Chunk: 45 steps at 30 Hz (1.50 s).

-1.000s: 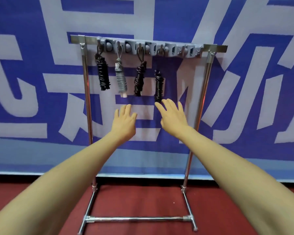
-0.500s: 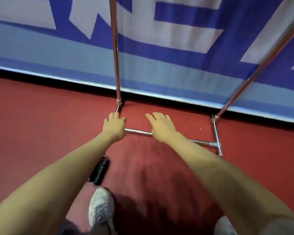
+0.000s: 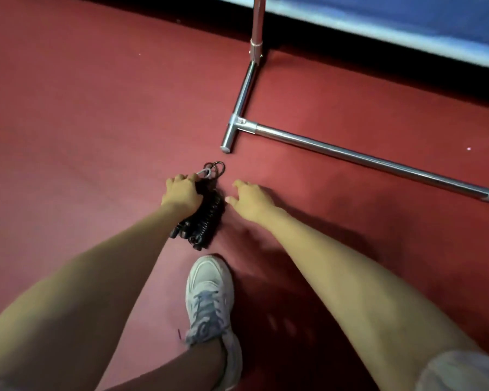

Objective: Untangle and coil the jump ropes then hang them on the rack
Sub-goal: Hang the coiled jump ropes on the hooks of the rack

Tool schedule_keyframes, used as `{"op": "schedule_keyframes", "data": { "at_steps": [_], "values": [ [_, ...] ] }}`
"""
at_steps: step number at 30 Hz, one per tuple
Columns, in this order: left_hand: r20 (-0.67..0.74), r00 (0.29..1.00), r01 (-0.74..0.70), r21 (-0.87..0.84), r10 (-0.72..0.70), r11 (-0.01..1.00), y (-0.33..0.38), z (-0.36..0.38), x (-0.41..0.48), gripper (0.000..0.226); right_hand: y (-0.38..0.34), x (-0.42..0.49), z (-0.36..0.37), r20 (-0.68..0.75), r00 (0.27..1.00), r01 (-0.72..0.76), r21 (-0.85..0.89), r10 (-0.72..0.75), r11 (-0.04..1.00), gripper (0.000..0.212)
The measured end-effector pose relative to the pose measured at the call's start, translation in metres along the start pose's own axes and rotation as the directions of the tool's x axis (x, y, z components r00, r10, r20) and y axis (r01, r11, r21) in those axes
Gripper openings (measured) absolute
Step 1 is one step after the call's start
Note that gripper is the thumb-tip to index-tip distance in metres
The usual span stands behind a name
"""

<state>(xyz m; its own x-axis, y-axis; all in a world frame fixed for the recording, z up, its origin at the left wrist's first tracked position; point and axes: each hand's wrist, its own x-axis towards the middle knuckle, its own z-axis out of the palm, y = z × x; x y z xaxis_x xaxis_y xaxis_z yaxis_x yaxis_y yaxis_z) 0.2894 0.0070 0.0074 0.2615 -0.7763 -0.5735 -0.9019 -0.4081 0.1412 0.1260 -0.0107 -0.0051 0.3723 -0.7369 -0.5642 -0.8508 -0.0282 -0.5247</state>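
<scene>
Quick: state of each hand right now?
Left hand: grip closed on the bundle of black coiled jump ropes.
Right hand: open, holding nothing, just beside that bundle.

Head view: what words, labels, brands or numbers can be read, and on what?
None can be read. The banner strip shows only plain blue and pale bands; the white shoe, the rack's metal base and the black coiled ropes carry no legible marking.

Left hand (image 3: 181,194) gripping coiled black ropes (image 3: 208,218), right hand (image 3: 250,200) beside
</scene>
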Motion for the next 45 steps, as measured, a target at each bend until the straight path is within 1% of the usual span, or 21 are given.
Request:
{"op": "schedule_keyframes", "data": {
  "at_steps": [4,6,8,11,14,17,20,22,24,26,27,28,29,31,33,35,37,39,41,43,45],
  "values": [
    [-0.082,0.996,0.015,-0.003,-0.015,1.000,0.000,0.010,0.005,0.054,-0.021,0.019,0.026,0.025,0.998,-0.065,0.139,0.062,0.988,0.041],
    [-0.076,0.997,-0.009,-0.059,0.005,0.998,0.002,0.011,0.008,0.054,-0.029,0.024,0.034,0.040,0.992,-0.122,0.227,0.116,0.966,0.039],
    [-0.061,0.998,-0.024,-0.132,0.016,0.991,0.003,0.011,0.007,0.053,-0.032,0.026,0.038,0.053,0.979,-0.201,0.349,0.194,0.915,0.041],
    [-0.062,0.998,-0.032,-0.230,0.018,0.973,0.010,0.014,0.002,0.056,-0.024,0.024,0.037,0.093,0.955,-0.290,0.490,0.281,0.822,0.051],
    [0.028,0.999,-0.031,-0.246,0.039,0.969,0.023,0.015,0.000,0.061,-0.002,0.011,0.026,0.090,0.953,-0.285,0.581,0.288,0.762,0.045],
    [0.095,0.989,-0.086,-0.224,0.109,0.971,0.048,0.015,-0.004,0.057,0.031,-0.006,0.008,0.060,0.946,-0.275,0.667,0.317,0.693,0.041],
    [0.131,0.983,-0.089,-0.266,0.128,0.960,0.081,0.022,-0.010,0.058,0.070,-0.026,-0.017,0.026,0.927,-0.282,0.705,0.373,0.651,0.033],
    [0.179,0.977,-0.068,-0.272,0.119,0.960,0.104,0.032,-0.016,0.055,0.099,-0.039,-0.034,0.008,0.907,-0.298,0.719,0.422,0.628,0.030],
    [0.212,0.968,-0.078,-0.262,0.136,0.962,0.124,0.045,-0.020,0.050,0.126,-0.053,-0.049,0.015,0.894,-0.321,0.720,0.449,0.615,0.027],
    [0.230,0.959,-0.098,-0.277,0.165,0.956,0.141,0.056,-0.026,0.049,0.150,-0.064,-0.060,0.016,0.885,-0.330,0.728,0.466,0.601,0.016],
    [0.235,0.955,-0.112,-0.273,0.179,0.955,0.149,0.060,-0.029,0.048,0.160,-0.068,-0.064,0.009,0.879,-0.323,0.747,0.477,0.581,0.006],
    [0.233,0.953,-0.132,-0.259,0.195,0.957,0.156,0.062,-0.033,0.047,0.169,-0.072,-0.065,-0.012,0.873,-0.304,0.768,0.488,0.563,0.006],
    [0.223,0.952,-0.155,-0.251,0.212,0.956,0.162,0.065,-0.036,0.045,0.176,-0.075,-0.065,-0.046,0.867,-0.277,0.783,0.496,0.556,0.014],
    [0.192,0.947,-0.199,-0.280,0.258,0.939,0.170,0.065,-0.042,0.040,0.184,-0.082,-0.064,-0.166,0.853,-0.206,0.764,0.494,0.612,0.023],
    [0.187,0.938,-0.211,-0.367,0.294,0.906,0.175,0.060,-0.051,0.039,0.186,-0.094,-0.065,-0.277,0.849,-0.124,0.723,0.450,0.679,0.025],
    [0.204,0.921,-0.192,-0.506,0.333,0.841,0.178,0.052,-0.062,0.038,0.183,-0.111,-0.073,-0.363,0.853,-0.048,0.663,0.376,0.747,0.028],
    [0.172,0.903,-0.221,-0.600,0.394,0.769,0.183,0.039,-0.079,0.041,0.175,-0.130,-0.087,-0.442,0.841,0.032,0.615,0.311,0.788,0.024],
    [0.094,0.885,-0.311,-0.612,0.457,0.727,0.191,0.023,-0.099,0.045,0.165,-0.150,-0.105,-0.540,0.790,0.093,0.572,0.289,0.815,0.020],
    [0.002,0.863,-0.402,-0.603,0.505,0.689,0.205,0.003,-0.122,0.048,0.154,-0.172,-0.131,-0.615,0.726,0.124,0.556,0.307,0.822,0.022],
    [-0.090,0.837,-0.470,-0.624,0.539,0.625,0.222,-0.024,-0.149,0.042,0.140,-0.201,-0.162,-0.673,0.675,0.161,0.533,0.302,0.830,0.026],
    [-0.190,0.823,-0.511,-0.660,0.536,0.551,0.240,-0.054,-0.178,0.034,0.126,-0.234,-0.196,-0.733,0.614,0.200,0.502,0.292,0.841,0.025]
  ]
}}
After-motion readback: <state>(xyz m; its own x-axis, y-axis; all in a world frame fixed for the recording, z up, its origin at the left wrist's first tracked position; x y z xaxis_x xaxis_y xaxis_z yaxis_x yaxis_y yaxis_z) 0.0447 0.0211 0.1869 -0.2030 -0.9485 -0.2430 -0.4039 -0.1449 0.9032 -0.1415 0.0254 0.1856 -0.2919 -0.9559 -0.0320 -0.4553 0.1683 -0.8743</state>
